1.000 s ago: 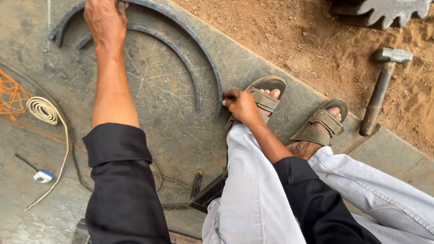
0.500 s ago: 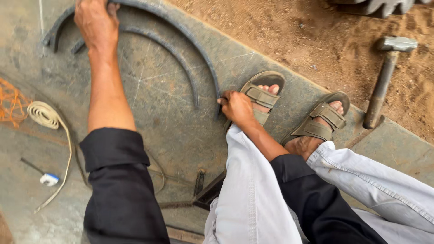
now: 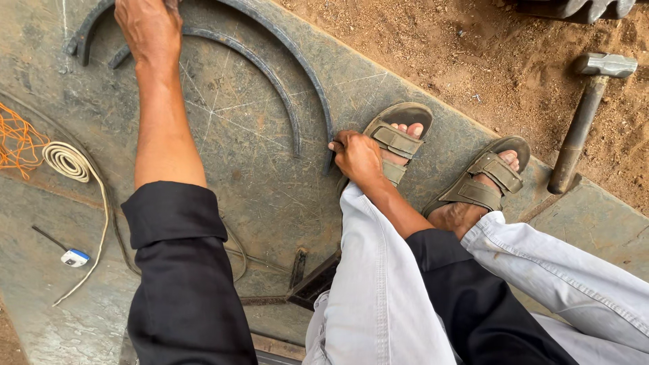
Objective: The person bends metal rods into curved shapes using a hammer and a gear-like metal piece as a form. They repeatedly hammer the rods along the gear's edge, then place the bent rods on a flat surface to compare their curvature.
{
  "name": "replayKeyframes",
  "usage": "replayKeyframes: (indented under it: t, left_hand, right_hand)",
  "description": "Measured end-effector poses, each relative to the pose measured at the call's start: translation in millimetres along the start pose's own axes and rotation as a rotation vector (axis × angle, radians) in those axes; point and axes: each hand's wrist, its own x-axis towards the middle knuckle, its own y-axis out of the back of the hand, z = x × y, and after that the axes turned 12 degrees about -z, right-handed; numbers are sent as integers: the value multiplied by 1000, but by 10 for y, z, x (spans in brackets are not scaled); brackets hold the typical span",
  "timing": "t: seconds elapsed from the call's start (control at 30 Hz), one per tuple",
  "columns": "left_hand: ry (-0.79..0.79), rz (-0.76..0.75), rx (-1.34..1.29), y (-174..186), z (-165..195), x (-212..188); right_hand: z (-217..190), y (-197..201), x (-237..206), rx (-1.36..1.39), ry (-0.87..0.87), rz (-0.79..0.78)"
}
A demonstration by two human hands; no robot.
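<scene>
Bare steel plate (image 3: 270, 196) between the arms, open inside inner curved bar (image 3: 263, 74). Sandalled feet (image 3: 433, 162) crowd the plate's right edge; hammer (image 3: 581, 122) beyond on dirt. Rope coil (image 3: 67, 161) near left edge.

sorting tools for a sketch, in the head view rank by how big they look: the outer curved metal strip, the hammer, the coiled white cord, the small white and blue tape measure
1. Outer curved dark metal strip
2. Grey steel hammer with round handle
3. Coiled white cord, if its trailing tail is left out; counted with the tail, it may rival the hammer
4. Small white and blue tape measure

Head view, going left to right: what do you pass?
Orange netting → coiled cord → left hand → right hand → strapped sandal → hammer.
</scene>
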Motion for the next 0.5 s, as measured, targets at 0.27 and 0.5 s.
replayKeyframes:
  t: [0.27,0.5]
  left_hand:
    - [89,-224,-247,281,128,150]
    - [106,-306,-179,330,110,162]
  right_hand:
    - [-50,8,-45,27,-19,13]
    - [-45,-1,-41,2,-11,28]
